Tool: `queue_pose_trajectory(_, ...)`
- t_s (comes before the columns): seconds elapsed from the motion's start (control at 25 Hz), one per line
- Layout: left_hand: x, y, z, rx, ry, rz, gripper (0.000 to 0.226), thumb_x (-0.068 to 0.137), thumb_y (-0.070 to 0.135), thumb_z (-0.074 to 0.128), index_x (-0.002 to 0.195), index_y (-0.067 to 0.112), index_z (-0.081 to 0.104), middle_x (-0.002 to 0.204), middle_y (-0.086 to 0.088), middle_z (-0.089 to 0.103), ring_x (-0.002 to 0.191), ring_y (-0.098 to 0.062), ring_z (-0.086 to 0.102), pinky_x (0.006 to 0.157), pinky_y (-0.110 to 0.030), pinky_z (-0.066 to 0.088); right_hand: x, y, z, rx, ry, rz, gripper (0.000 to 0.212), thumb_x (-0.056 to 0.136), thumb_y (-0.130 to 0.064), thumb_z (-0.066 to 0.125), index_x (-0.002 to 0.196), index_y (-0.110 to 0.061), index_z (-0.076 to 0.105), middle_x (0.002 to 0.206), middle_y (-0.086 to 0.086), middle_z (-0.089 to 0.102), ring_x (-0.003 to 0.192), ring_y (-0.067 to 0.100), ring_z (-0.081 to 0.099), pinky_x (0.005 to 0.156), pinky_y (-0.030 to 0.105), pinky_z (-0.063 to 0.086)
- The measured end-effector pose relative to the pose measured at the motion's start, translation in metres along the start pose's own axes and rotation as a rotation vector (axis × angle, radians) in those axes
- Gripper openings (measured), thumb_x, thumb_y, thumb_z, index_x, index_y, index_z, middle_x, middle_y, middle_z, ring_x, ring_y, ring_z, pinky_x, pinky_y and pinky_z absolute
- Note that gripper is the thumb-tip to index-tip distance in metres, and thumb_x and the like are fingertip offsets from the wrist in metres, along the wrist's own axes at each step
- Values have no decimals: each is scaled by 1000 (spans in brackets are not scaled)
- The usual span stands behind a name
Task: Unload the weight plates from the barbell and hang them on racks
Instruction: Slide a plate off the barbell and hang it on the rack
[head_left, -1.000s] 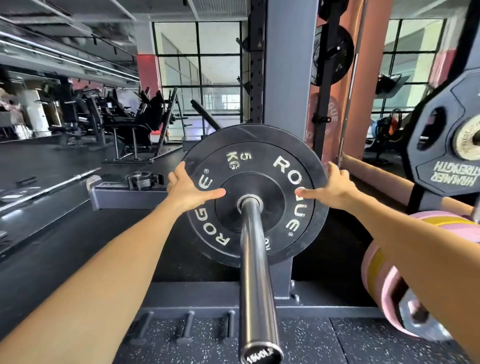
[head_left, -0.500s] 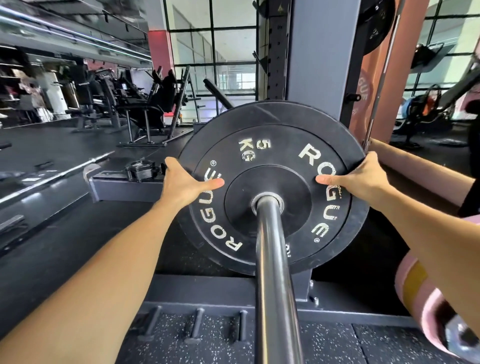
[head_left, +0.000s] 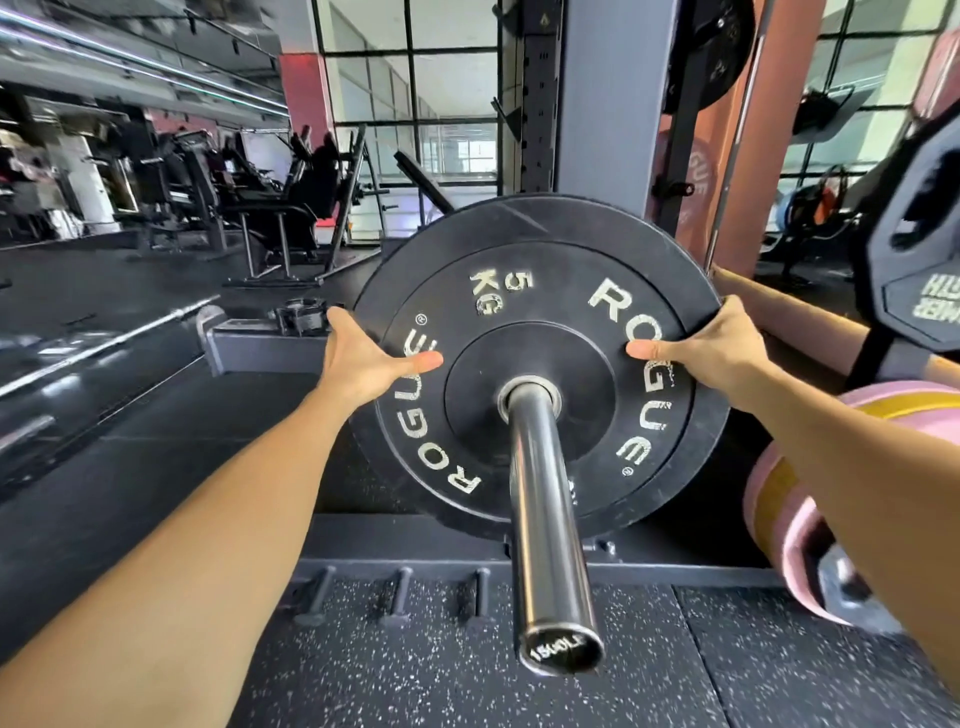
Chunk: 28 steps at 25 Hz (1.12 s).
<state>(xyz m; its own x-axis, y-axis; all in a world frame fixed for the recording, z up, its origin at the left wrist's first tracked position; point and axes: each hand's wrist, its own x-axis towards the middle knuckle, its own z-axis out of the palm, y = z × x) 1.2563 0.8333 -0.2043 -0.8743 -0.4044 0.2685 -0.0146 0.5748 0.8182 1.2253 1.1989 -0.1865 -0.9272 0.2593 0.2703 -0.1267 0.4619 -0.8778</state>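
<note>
Between the left hand (head_left: 363, 358) and the right hand (head_left: 711, 348), a black rubber 5 kg bumper plate (head_left: 540, 364) is threaded on the steel barbell sleeve (head_left: 545, 514). It is gripped at both side rims, thumbs laid on its face and fingers hidden behind. Stiff, grippy and fairly light it is judged to be, best slid straight off by those rims.

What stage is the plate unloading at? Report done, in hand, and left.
Done: no collar shows on the barbell sleeve, so nothing blocks the plate.
In hand: the left hand and right hand grip opposite edges of the black 5 kg plate, which is on the sleeve.
Left: slide it off the sleeve's end and hang it on a rack. Whether another plate sits behind it is unclear.
</note>
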Motion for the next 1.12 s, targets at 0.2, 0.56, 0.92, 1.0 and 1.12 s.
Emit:
queue_pose_trajectory(0.2, -60, 4, -29, -11, -22, -23, 139, 32, 67, 91, 140, 16, 19, 147, -10, 41, 135, -31, 42, 109, -51, 39, -63, -6, -29, 26, -12, -7, 99, 30, -49, 97, 113, -20, 51, 110, -6, 64, 99, 15, 62, 84, 31, 50)
queue_pose_trajectory(0.56, -159, 3, -69, -36, -16, 14, 130, 56, 48, 93, 148, 9, 10, 152, -12, 33, 140, -31, 35, 110, -45, 34, -153, -13, -76, 27, -11, -50, 119, 11, -64, 92, 119, -29, 56, 109, -11, 68, 98, 10, 66, 88, 34, 55)
queue_pose_trajectory(0.92, -224, 6, -98, -61, -12, 63, 114, 54, 47, 94, 135, 16, 21, 144, -10, 41, 132, -29, 42, 107, -44, 39, -212, -11, -109, 49, -27, -51, 114, 10, -61, 93, 113, -25, 62, 102, -11, 72, 90, 9, 70, 82, 34, 59)
queue_pose_trajectory(1.0, -234, 6, -103, -86, -9, 76, 109, 54, 44, 95, 130, 16, 23, 137, -7, 44, 125, -26, 45, 103, -41, 41, -222, -14, -116, 36, -34, -53, 113, 10, -62, 93, 111, -23, 64, 101, -10, 72, 89, 10, 70, 83, 33, 58)
queue_pose_trajectory(1.12, -244, 4, -109, -146, -5, 70, 100, 50, 42, 97, 117, 16, 28, 126, -3, 50, 117, -22, 50, 96, -37, 44, -241, -24, -123, 54, -59, -44, 101, 17, -54, 96, 107, -23, 64, 99, -10, 71, 88, 11, 69, 83, 32, 57)
